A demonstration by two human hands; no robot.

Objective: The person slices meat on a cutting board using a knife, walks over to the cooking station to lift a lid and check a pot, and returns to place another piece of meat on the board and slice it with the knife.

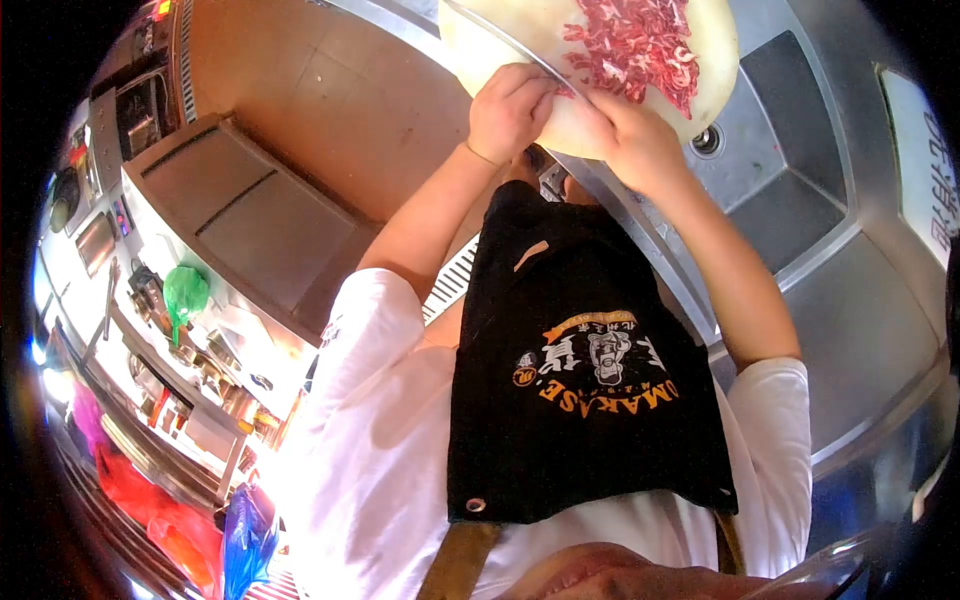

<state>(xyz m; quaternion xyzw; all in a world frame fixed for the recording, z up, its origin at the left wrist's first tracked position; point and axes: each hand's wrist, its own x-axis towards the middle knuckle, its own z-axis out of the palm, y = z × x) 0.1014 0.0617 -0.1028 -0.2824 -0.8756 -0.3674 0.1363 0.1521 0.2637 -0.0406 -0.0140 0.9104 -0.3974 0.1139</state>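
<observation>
A pile of sliced red meat (635, 50) lies on a round, pale chopping board (475, 40) at the top of the view. My right hand (640, 140) is closed at the near end of a knife (510, 38), whose handle is hidden in it. The blade runs up and left across the board. My left hand (510, 110) rests by the board's near edge, its fingers curled in beside the blade. A small bit of red meat shows at its fingertips; what lies under the fingers is mostly hidden.
Right of the board is a metal sink (790, 130) with a drain (708, 141). A brown-topped counter (255, 220) stands to the left. Beyond it are a green bag (185, 295), kitchenware, and red and blue bags (250, 535). I wear a black apron (590, 300).
</observation>
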